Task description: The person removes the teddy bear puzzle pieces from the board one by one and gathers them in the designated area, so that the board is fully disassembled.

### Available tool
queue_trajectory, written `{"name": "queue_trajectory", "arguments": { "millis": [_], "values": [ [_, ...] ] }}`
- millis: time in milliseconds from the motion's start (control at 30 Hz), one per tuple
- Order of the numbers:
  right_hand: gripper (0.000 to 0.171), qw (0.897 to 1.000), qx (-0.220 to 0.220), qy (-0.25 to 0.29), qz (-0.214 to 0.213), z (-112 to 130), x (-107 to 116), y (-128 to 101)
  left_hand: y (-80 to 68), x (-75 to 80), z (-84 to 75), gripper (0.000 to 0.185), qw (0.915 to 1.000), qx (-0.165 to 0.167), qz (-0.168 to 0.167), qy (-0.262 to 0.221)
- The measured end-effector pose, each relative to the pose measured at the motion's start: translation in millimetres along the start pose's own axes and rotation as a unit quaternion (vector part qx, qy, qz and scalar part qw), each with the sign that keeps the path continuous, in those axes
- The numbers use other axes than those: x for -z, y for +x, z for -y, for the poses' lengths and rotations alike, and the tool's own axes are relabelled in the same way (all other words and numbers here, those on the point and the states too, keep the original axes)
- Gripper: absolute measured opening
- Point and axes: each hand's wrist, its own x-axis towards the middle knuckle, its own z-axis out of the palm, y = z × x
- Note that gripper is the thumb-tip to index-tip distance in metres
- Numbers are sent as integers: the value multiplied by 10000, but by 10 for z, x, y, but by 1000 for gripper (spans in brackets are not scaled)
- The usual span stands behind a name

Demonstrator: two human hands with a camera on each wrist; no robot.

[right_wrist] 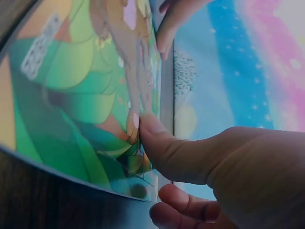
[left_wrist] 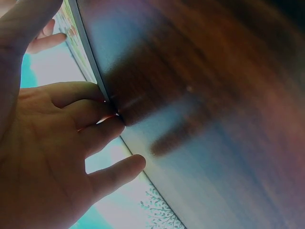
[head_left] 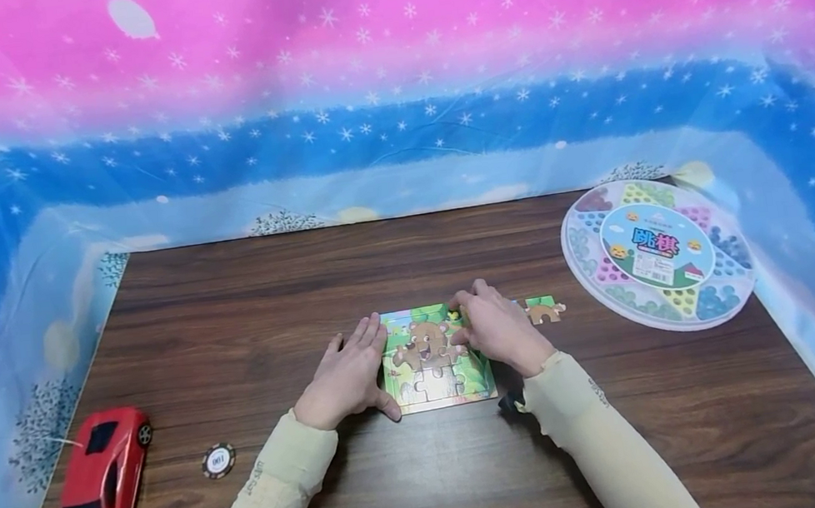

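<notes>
A bear jigsaw puzzle (head_left: pixel 431 368) in its tray lies on the brown wooden table (head_left: pixel 247 306), in front of me. My left hand (head_left: pixel 349 370) lies with straight fingers against the tray's left edge; in the left wrist view its fingertips (left_wrist: pixel 107 119) touch the rim of the tray (left_wrist: pixel 78 45). My right hand (head_left: pixel 495 329) arches over the puzzle's upper right part. In the right wrist view its thumb (right_wrist: pixel 162 143) presses down on the puzzle picture (right_wrist: pixel 71 86). One loose puzzle piece (head_left: pixel 544 310) lies just right of the right hand.
A round checkers game box (head_left: pixel 657 255) sits at the back right. A red toy car (head_left: pixel 98 490) and a poker chip (head_left: pixel 218 460) lie at the front left. Starry pink and blue sheeting (head_left: pixel 392 121) walls the table on three sides.
</notes>
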Motion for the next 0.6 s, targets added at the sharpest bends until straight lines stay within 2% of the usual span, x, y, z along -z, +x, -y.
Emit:
{"name": "queue_trajectory", "arguments": {
  "millis": [267,600],
  "values": [
    [38,9993,55,-369,-18,-5,-13,47,2,7,-2,130,10000,14,33,3],
    [37,9999,-34,-21,133,-36,-17,78,-4,1,-3,130,10000,-25,-10,-14]
  ]
}}
